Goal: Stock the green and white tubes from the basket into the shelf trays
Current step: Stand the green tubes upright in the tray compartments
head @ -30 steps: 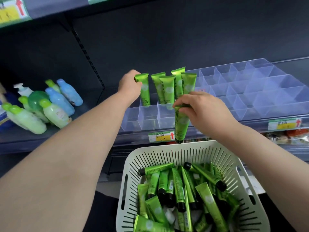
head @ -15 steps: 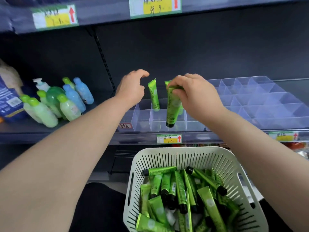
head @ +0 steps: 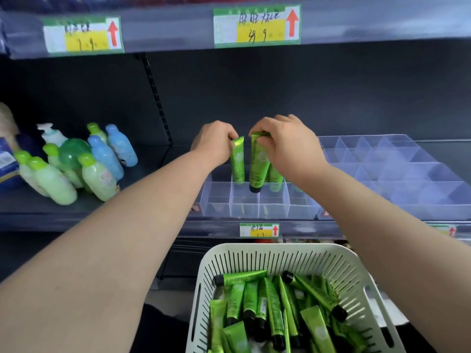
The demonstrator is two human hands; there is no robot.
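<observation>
The right hand (head: 288, 146) pinches the crimped top of a green tube (head: 258, 166), held upright with its black cap down at the rim of a cell in the clear tray (head: 244, 202). White lettering runs up its side, too blurred to read. Just beside it at 9 o'clock, the left hand (head: 216, 143) pinches the top of a second tube (head: 238, 161) standing in a cell. More tubes stand half hidden behind the right wrist. Another tray (head: 395, 174) lies at 3 o'clock, and green and blue bottles (head: 96, 174) lean at 9. At 12, price tags (head: 257, 25) carry red arrows and handwriting that includes a "9". At 6 sits a white basket (head: 280, 253) of loose tubes (head: 275, 307).
</observation>
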